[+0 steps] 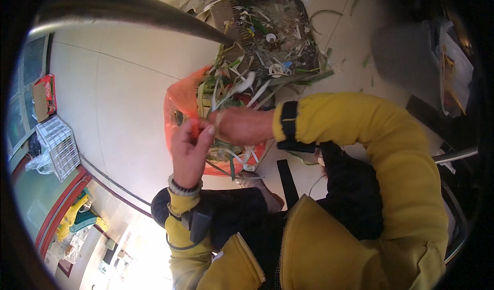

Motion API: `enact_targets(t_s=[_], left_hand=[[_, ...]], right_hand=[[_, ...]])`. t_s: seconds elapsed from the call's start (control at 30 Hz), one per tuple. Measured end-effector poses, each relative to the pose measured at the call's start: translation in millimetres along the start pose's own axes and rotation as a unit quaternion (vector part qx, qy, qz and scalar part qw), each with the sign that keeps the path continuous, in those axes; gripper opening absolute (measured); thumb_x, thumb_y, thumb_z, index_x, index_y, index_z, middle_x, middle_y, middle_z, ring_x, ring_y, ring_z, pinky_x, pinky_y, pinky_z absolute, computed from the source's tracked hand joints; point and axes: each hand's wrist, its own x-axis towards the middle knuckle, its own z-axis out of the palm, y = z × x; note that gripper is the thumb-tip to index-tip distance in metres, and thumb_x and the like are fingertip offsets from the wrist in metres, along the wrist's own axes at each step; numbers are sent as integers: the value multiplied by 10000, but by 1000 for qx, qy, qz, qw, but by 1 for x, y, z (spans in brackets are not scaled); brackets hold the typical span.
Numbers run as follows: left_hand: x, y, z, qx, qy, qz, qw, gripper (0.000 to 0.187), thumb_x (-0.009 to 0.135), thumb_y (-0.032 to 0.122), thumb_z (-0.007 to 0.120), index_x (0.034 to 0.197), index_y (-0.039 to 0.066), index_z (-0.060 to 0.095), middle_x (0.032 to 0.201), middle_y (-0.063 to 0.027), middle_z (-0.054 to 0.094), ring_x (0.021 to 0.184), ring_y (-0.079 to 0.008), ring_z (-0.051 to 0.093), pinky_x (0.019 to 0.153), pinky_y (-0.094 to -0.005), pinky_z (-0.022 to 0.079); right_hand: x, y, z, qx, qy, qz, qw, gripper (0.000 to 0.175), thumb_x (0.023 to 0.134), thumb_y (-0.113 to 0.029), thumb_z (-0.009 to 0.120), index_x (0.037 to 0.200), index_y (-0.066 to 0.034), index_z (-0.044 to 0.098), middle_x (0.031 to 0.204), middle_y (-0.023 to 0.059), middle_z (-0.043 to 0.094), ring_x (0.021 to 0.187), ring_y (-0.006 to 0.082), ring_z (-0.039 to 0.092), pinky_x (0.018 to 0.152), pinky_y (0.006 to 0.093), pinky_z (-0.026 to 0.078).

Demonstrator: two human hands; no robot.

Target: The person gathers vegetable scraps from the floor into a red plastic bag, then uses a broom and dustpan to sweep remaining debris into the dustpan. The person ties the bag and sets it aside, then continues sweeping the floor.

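An orange-red plastic bag [173, 101] stands open on the tiled floor before me, filled with green and white plant scraps [216, 85] like leek or scallion leaves. My left hand [193, 147], with a knitted cuff at the wrist, pinches the bag's rim between thumb and fingers. Just beside it, over the bag, is my right hand [235, 126]; its fingers are blurred and partly hidden, so whether they grip the bag or scraps cannot be told. Past the bag lies a dirty dustpan [285, 20] holding scraps, bits of paper and round white pieces.
A blurred metal pole [154, 16] crosses the upper left, ending near the dustpan. Loose green leaves [328, 16] lie on the floor. A white plastic crate [60, 143] stands at the left. At the right is a grey, seat-like object [397, 54]. My foot [266, 191] is close to the bag.
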Motion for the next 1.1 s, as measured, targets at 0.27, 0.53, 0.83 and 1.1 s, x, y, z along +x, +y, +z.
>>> enact_targets(t_s=[0.27,0.53,0.83,1.1], left_hand=[[8,-25,-2,38,-22,-39,998,162,881,132,535,944,-16,550,732,-14,536,672,-83,467,613,-225,404],[15,-48,0,232,-71,-35,969,259,799,199,630,949,-4,573,645,-65,531,581,-140,499,550,-277,419],[25,-59,9,305,-94,-51,947,236,736,197,668,876,24,589,672,-116,582,603,-224,571,578,-326,446],[27,-54,9,313,-104,-58,942,236,740,210,655,867,22,589,685,-130,588,638,-263,585,600,-347,448]], right_hand=[[0,-14,-8,-281,-150,-200,927,293,723,-24,520,1010,26,488,968,184,543,869,333,559,759,383,473],[-97,2,-76,-197,105,69,972,143,762,-96,560,872,-5,544,813,167,585,741,336,589,626,400,484],[-160,64,-56,-301,-49,381,873,442,772,-294,633,991,72,518,881,201,598,853,373,577,732,449,468],[-192,83,-57,-268,36,474,838,487,767,-338,644,970,75,483,947,219,569,875,373,565,757,449,455]])
